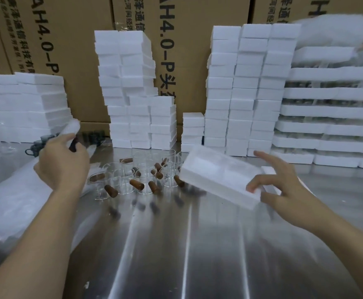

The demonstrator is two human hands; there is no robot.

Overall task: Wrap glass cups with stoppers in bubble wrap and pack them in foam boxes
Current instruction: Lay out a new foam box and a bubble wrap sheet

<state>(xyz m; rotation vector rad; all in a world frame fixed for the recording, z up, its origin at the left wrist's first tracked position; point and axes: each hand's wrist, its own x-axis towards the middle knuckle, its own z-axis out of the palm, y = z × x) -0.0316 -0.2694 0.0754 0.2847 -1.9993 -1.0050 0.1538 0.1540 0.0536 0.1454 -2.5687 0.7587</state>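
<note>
The wrapped cup [71, 128] is at the far left, held in the curled fingers of the left hand [62, 160]. The foam box [215, 175] lies to its right, tilted, with its long axis running from far left to near right. The right hand [284, 186] pinches its near right end, so I judge the cup must travel rightward.

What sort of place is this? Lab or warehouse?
Likely a warehouse packing bench: stacks of foam boxes, printed cardboard cartons behind, loose glass cups and brown stoppers on a steel table. Right hand holds a foam box; left hand grips a white wrapped bundle.
</note>
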